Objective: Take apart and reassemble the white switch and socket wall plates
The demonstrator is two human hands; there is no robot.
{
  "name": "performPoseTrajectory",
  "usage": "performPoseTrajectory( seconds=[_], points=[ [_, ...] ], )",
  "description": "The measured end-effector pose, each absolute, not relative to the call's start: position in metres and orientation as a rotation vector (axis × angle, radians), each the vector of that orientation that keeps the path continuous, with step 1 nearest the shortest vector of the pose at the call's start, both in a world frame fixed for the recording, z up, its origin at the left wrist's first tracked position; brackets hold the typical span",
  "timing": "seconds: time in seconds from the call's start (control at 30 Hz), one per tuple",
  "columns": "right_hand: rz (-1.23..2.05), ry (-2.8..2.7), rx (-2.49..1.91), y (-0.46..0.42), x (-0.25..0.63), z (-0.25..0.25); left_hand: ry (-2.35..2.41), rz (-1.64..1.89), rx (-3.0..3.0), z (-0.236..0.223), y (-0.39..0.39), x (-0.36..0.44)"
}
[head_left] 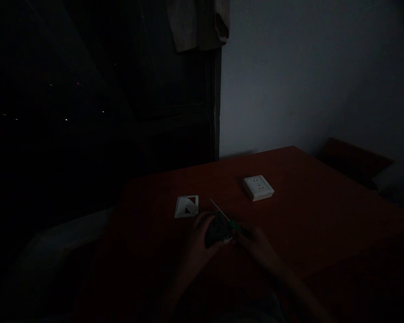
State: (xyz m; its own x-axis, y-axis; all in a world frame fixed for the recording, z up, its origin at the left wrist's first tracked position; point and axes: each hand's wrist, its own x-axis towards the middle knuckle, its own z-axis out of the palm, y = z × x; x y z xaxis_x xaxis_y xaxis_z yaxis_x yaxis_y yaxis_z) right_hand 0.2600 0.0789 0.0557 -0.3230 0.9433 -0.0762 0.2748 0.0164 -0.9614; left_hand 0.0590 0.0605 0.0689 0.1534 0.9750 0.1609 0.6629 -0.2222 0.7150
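My left hand [202, 237] is closed around a dark, boxy piece with a white edge [217, 231], perhaps the back of a wall fitting; the dim light hides its details. In my right hand [254, 242] is a screwdriver [234, 224] with a green handle. Its thin shaft points up and left, passing over or beside the dark piece; I cannot tell whether they touch. Just beyond my left hand lies a white cover frame [181, 207] with a loose-looking white part across its opening. Farther right sits a white wall socket [259, 187] on its box, face up.
The reddish-brown table [289, 211] runs up to a pale wall [289, 80]. A dark window [104, 89] with small points of light fills the left side. Cloth [198, 27] hangs above, and a wooden chair-like piece [357, 154] stands beyond the table's right edge.
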Motion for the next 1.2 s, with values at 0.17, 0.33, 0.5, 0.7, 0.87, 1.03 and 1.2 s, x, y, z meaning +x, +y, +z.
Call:
performPoseTrajectory(
  seconds=[0.17,0.33,0.5,0.7,0.87,1.03,1.2],
  points=[
    [1.341,-1.650,-1.222,0.079,0.261,0.054,1.550,0.853,1.944,0.069,0.061,0.058],
    [1.334,-1.665,-1.252,0.078,0.260,0.059,1.566,0.836,1.938,0.072,0.061,0.058],
    [1.353,-1.648,-1.234,0.079,0.260,0.058,1.562,0.815,1.909,0.075,0.061,0.059],
    [1.355,-1.644,-1.214,0.079,0.262,0.054,1.534,0.829,1.927,0.073,0.060,0.058],
    [1.383,-1.688,-1.197,0.078,0.263,0.055,1.551,0.782,1.888,0.076,0.057,0.056],
    [1.410,-1.686,-1.165,0.077,0.263,0.058,1.536,0.780,1.888,0.076,0.055,0.053],
    [1.415,-1.717,-1.170,0.077,0.263,0.064,1.555,0.768,1.867,0.075,0.056,0.055]
  ],
)
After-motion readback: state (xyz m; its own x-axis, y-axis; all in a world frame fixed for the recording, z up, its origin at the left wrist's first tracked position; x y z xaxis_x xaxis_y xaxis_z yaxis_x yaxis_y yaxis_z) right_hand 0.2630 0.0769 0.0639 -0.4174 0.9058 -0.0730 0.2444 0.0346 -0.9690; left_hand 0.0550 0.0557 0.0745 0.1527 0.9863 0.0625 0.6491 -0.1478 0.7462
